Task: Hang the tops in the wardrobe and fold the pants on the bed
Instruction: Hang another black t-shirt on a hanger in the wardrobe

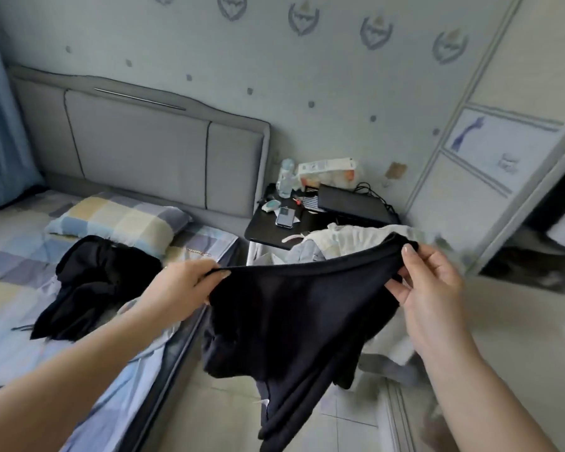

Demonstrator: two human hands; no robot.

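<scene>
Between the bed and the wardrobe, over the tiled floor, a black garment hangs spread at its top band. The left hand pinches one end of that band, thumb over the edge; the right hand pinches the other end between thumb and fingertips. The band runs roughly from 9 o'clock to 3 o'clock across the view, rising a little toward the right, and the cloth falls away toward 6 o'clock, tapering to a narrow tail near the floor. By the wide elastic-looking top and that taper I judge it to be pants held at the waist, though the legs are bunched and I cannot make out both.

If pants, the coming move turns on this: the bed lies at 9 o'clock from the garment, on the left hand's side, with its edge just beside the hanging cloth. The left hand is the nearer one and would lead; the right would have to carry its end across so the long axis lies along the mattress. A crumpled black garment already sits on the checked sheet at about 10 o'clock, near the pillow, taking up part of the landing space.

Behind the band, at 12 o'clock, is a heap of pale clothes, and beyond it the bedside bench with a phone.
</scene>
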